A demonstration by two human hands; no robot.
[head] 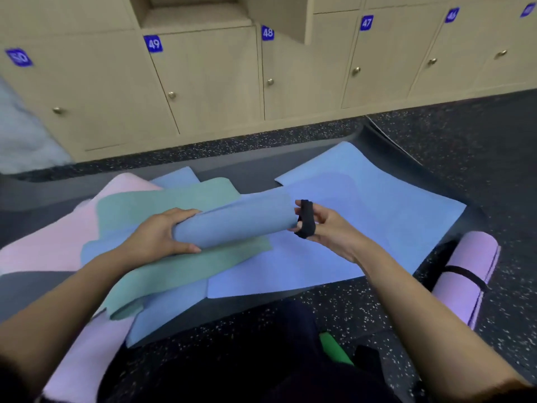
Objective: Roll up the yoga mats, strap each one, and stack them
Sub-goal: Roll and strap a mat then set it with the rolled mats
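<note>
A rolled blue mat (pixel 235 221) is held above the flat mats in the middle of the view. My left hand (pixel 162 232) grips its left end. At the roll's right end my right hand (pixel 322 225) holds a black strap loop (pixel 306 219) stretched over its fingers, just touching the end of the roll. Flat mats lie underneath: a green one (pixel 174 269), a blue one (pixel 363 205), a pink one (pixel 58 239) at the left. A rolled purple mat (pixel 465 274) with a black strap around it lies on the floor at the right.
Numbered beige lockers (pixel 203 82) line the wall ahead. Dark speckled floor (pixel 465 141) surrounds a grey base mat (pixel 255 175). A lilac mat (pixel 84 353) lies at the lower left. A green object (pixel 334 347) shows by my dark-clothed legs.
</note>
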